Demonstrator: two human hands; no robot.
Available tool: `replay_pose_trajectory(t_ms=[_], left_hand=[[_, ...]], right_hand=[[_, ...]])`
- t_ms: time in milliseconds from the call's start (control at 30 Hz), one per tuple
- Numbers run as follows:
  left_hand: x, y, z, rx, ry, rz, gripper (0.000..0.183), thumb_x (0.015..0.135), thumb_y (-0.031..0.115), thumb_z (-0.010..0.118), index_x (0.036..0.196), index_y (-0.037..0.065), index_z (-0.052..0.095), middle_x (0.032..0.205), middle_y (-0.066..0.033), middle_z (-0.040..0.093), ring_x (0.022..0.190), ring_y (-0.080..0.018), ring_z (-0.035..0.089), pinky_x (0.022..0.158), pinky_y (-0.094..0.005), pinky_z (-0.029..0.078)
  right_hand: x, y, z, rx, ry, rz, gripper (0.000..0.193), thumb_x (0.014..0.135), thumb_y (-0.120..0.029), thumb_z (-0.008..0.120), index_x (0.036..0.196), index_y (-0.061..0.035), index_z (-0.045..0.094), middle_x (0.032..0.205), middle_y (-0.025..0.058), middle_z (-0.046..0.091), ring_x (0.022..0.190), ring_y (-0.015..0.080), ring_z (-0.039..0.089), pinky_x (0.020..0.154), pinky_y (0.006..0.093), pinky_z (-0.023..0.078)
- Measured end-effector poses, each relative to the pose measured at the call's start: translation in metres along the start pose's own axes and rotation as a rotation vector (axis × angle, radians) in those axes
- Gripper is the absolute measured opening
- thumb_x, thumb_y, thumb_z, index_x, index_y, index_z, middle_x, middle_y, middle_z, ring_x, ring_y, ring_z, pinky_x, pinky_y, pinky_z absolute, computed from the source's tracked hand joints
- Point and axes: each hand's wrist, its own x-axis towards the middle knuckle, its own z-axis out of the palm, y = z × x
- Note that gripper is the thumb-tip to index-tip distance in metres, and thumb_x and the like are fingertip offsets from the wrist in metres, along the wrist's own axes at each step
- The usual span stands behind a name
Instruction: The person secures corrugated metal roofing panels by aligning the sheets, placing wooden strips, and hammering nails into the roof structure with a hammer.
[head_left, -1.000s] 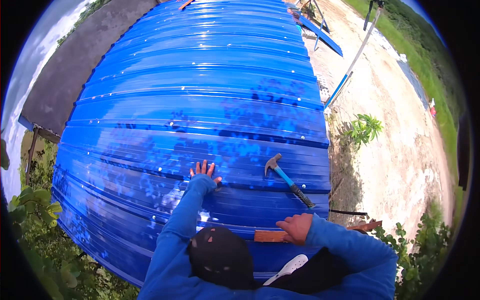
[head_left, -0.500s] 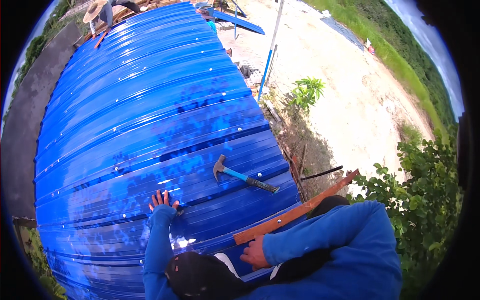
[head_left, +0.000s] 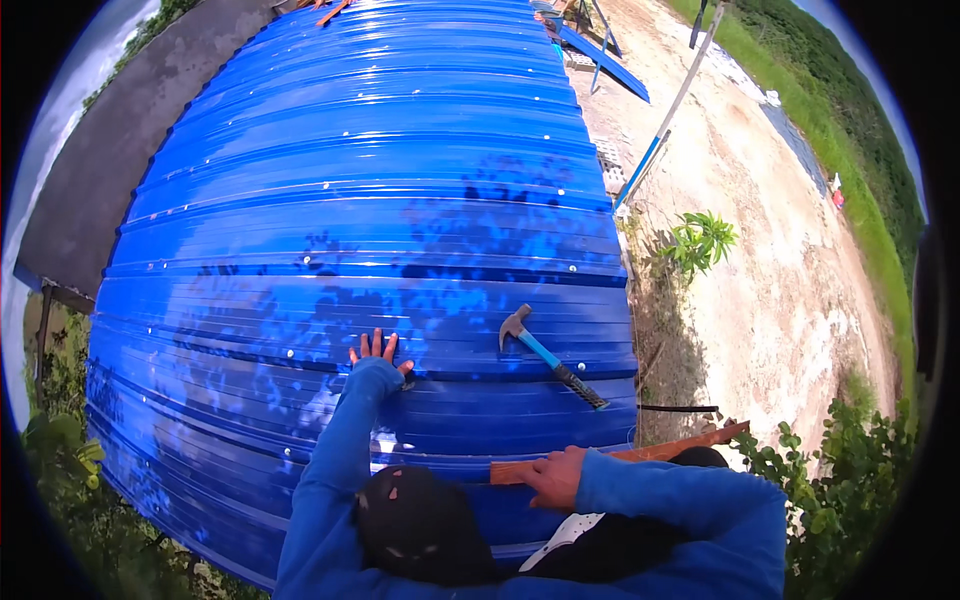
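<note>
We count two bare hands, one long reddish-brown wooden plank, one claw hammer with a blue-and-black handle and one broad roof of ribbed, glossy blue metal sheeting. Well over a dozen pale round fastener heads dot the sheeting. Our left hand lies palm down on the metal, fingers spread wide and holding nothing that we can see. Our right hand rests on the plank near its inner end, fingers bent; we cannot tell whether they close around it. The plank slants from there toward the roof's right edge, and the hammer lies on the sheeting between the two hands, untouched.

Our right sleeve covers much of the plank's middle, and a white shoe with small holes shows only in part. A small dark shape sits beside the left thumb (too small for us to name). At the far end, reddish-brown strips are cut off by the upper edge.

A black bar juts out past the roof's right edge, near one leafy green plant on pale ground. A grey wall borders the left, and bushes crowd the lower right.
</note>
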Motion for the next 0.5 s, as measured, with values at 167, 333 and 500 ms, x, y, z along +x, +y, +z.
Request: replay_pose_trajectory(t_ms=[167,333,500], left_hand=[[-0.003,-0.003,0.004,-0.027,0.012,0.026,0.082,0.091,0.072,0.039,0.158,0.029,0.015,0.166,-0.0073,-0.002,0.152,-0.0346,-0.003,0.116,-0.0632,0.000],[-0.005,-0.002,0.002,-0.006,0.017,0.020,0.080,0.092,0.069,0.040,0.157,0.030,0.016,0.166,-0.0070,0.000,0.152,-0.0345,-0.002,0.117,-0.0619,0.001],[-0.003,0.001,0.001,0.002,0.001,0.015,0.078,0.093,0.069,0.039,0.157,0.031,0.016,0.166,-0.0067,0.000,0.152,-0.0343,-0.002,0.117,-0.0608,0.001]], right_hand=[[0.001,0.009,0.011,-0.056,0.144,-0.009,0.048,0.091,-0.044,0.063,0.124,-0.0093,0.054,0.102,0.0127,0.066,0.092,0.0337,0.067,0.074,0.0471,0.055],[0.000,0.007,0.012,-0.072,0.139,-0.015,0.050,0.090,-0.044,0.062,0.125,-0.0101,0.055,0.101,0.0123,0.067,0.092,0.0332,0.067,0.075,0.0464,0.055],[-0.001,0.011,0.014,-0.075,0.137,0.006,0.053,0.089,-0.046,0.063,0.128,-0.0104,0.056,0.101,0.0119,0.068,0.093,0.0325,0.068,0.077,0.0457,0.055]])
